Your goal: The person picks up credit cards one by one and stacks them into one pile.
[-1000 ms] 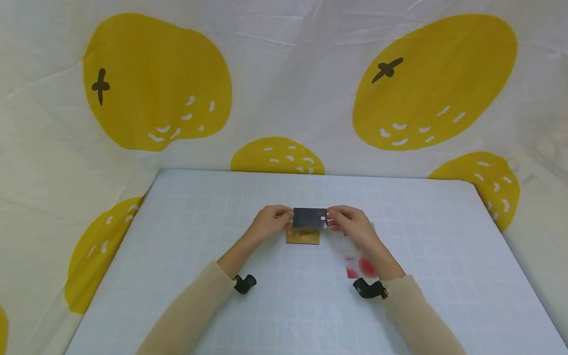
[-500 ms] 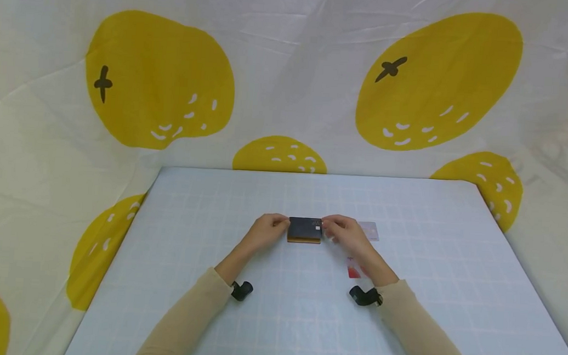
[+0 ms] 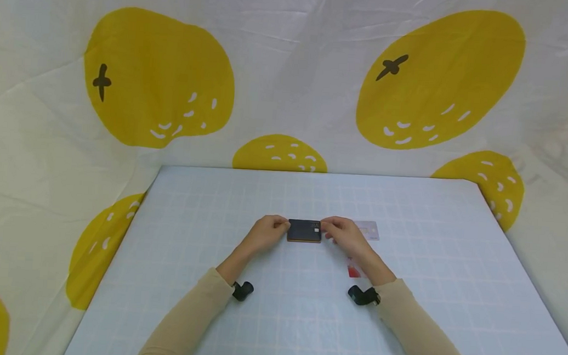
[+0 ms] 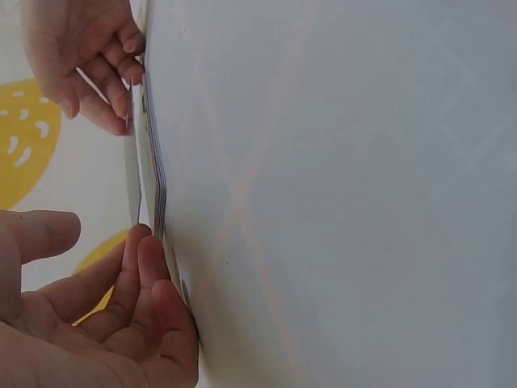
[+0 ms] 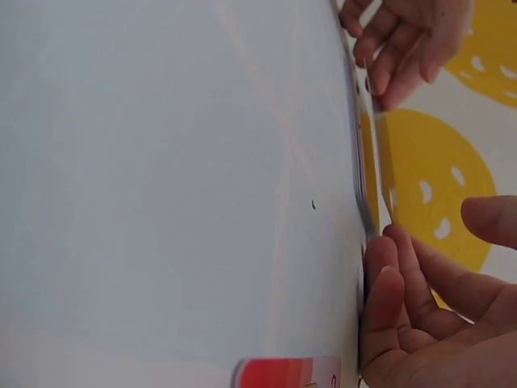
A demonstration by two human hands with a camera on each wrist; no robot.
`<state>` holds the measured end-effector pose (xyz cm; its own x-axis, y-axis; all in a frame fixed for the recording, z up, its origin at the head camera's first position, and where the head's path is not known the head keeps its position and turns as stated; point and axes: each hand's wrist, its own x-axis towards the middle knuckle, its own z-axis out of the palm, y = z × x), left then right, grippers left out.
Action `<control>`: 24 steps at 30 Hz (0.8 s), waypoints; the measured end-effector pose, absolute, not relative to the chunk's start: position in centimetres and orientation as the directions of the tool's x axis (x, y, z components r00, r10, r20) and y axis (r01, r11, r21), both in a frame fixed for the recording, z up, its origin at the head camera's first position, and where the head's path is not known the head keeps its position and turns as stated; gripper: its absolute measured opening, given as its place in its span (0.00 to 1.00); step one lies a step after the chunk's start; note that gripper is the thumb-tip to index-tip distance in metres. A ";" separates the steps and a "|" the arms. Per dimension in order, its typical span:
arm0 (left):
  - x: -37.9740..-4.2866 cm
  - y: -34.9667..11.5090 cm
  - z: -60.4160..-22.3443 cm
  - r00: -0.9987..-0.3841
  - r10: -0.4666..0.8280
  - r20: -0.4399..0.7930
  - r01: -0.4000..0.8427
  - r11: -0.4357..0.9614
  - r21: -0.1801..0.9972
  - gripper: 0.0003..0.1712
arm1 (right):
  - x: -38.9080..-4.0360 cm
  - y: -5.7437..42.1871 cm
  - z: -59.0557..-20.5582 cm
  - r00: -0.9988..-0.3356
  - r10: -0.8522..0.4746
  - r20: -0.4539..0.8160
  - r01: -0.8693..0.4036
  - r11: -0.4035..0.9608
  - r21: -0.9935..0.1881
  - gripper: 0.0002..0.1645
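Note:
A dark card (image 3: 304, 230) with "VIP" lettering and a small pale square lies over a gold card, whose front edge (image 3: 304, 241) shows as a thin strip. My left hand (image 3: 267, 232) is at the left end of the dark card and my right hand (image 3: 346, 236) at its right end. Seen edge-on in the left wrist view, the top card (image 4: 132, 179) stands slightly off a thin layered stack (image 4: 160, 190). Fingertips of both hands touch the ends of the cards, with each thumb (image 4: 48, 234) held apart from them.
Beyond my right hand lies a pale card (image 3: 370, 231). A red and white card (image 3: 354, 270) is partly covered by my right forearm, its red corner (image 5: 275, 373) showing in the right wrist view. A patterned curtain (image 3: 295, 90) hangs behind the table (image 3: 203, 205).
Both hands have come down and toward me with the dark card, which now covers nearly all of the gold card. Most of this happened by half a second ago.

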<state>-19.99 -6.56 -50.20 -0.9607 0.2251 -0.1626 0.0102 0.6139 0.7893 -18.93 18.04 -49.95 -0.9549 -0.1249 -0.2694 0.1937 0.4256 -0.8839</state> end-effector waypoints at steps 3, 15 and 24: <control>-20.0 -6.5 -50.2 -0.961 0.225 -0.162 0.013 0.620 0.784 0.21 | -18.9 18.0 -50.1 -0.958 -0.127 -0.256 0.178 0.433 -0.884 0.20; -19.7 -6.3 -50.3 -0.961 0.213 -0.175 0.003 0.643 0.766 0.22 | -19.1 18.0 -50.6 -0.960 -0.129 -0.247 0.163 0.459 -0.873 0.21; -19.7 -6.2 -50.4 -0.962 0.221 -0.163 0.018 0.643 0.765 0.21 | -19.1 18.0 -50.6 -0.957 -0.135 -0.257 0.168 0.465 -0.869 0.21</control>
<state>-19.68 -6.25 -50.38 -0.9615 0.2209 -0.1634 0.0178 0.6434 0.7653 -19.08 17.96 -50.62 -0.9569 -0.1353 -0.2569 0.1677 0.4648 -0.8694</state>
